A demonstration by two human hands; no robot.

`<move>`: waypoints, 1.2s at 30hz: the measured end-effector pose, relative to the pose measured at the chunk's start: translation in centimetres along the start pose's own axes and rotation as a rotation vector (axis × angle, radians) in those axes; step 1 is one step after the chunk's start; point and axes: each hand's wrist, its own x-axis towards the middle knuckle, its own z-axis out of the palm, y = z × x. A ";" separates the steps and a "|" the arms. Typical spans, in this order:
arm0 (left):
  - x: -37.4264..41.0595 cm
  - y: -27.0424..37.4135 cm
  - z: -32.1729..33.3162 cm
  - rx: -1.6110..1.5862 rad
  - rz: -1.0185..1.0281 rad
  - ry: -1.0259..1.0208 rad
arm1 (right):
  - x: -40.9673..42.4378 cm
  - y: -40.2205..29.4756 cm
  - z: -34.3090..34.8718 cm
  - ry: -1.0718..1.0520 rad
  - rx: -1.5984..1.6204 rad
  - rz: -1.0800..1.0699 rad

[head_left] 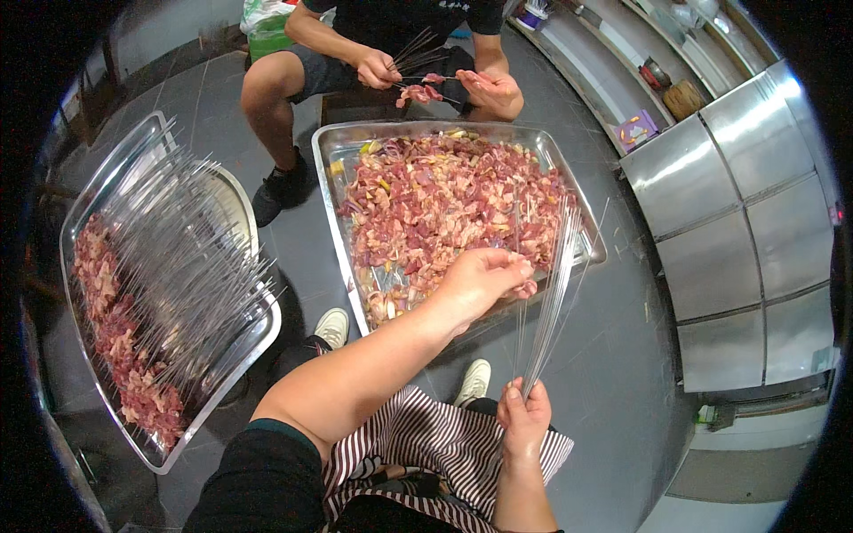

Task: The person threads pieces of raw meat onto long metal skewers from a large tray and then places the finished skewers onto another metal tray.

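Note:
My right hand (524,414) grips a fanned bundle of thin metal skewers (556,293) by their lower ends, over my striped apron (426,433). My left hand (494,274) reaches across to a separate skewer beside that bundle, its fingertips pinched around the upper part. Any piece of meat between those fingers is hidden from me. Beneath both the left hand and the skewer tips lies a metal tray (340,248) heaped with raw cut meat (446,193), mixed with onion and other yellowish pieces.
At the left, a second metal tray (266,326) holds many loaded skewers (180,246), with meat (116,326) along its outer side. Opposite me, a seated person's hands (490,91) hold skewers and meat. Steel cabinet doors (710,266) and shelves (600,80) stand at the right.

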 end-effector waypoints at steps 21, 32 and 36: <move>-0.5 2.4 -1.9 0.091 -0.015 0.127 | -1.5 -0.1 0.9 0.010 0.101 0.025; -2.5 5.3 -7.6 0.617 0.145 0.343 | -0.3 1.4 -2.3 -0.090 0.240 -0.020; -2.6 2.8 -8.0 1.117 0.181 0.290 | -0.1 2.2 -3.0 -0.136 0.267 0.016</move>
